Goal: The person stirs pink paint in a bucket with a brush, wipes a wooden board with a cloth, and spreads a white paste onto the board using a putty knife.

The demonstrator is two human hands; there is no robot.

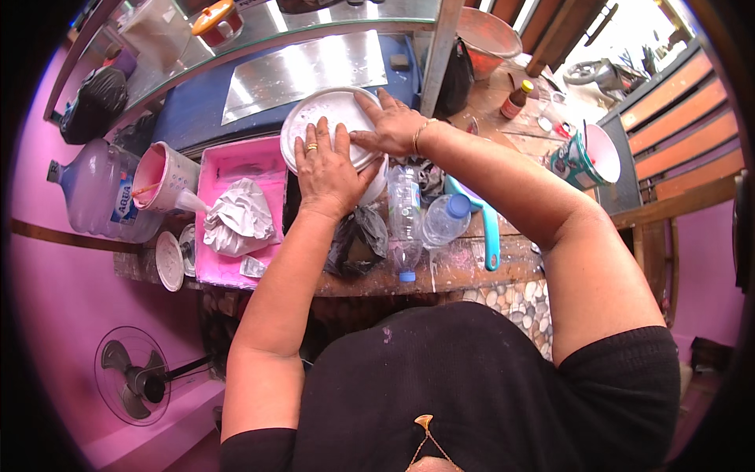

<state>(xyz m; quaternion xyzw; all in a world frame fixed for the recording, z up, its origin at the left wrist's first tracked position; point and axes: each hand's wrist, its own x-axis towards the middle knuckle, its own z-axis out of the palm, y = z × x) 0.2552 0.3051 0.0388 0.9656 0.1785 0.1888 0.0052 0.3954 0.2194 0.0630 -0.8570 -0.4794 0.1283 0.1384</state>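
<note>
A round white lid point(314, 112) with a raised rim lies at the far middle of the table, apparently on top of a tub whose body is mostly hidden. My left hand point(326, 169) rests on its near part with the fingers stretched out, a ring on one finger. Across the lid's right side lies my right hand point(389, 126), its fingers spread and flat, a bracelet at the wrist. Neither hand holds anything. Just below the lid sits a crumpled black plastic bag point(360, 240), beside a clear bottle point(405, 220) lying down with a blue cap.
Left of the lid is a pink tray point(208, 263) with crumpled white paper point(238, 216). A pink-stained bucket point(165, 177) and a large water jug point(106, 189) stand further left. A turquoise handle point(491, 236), a sauce bottle point(515, 101) and a green tub point(572, 161) lie rightward. Glass shelving point(314, 23) overhangs the back.
</note>
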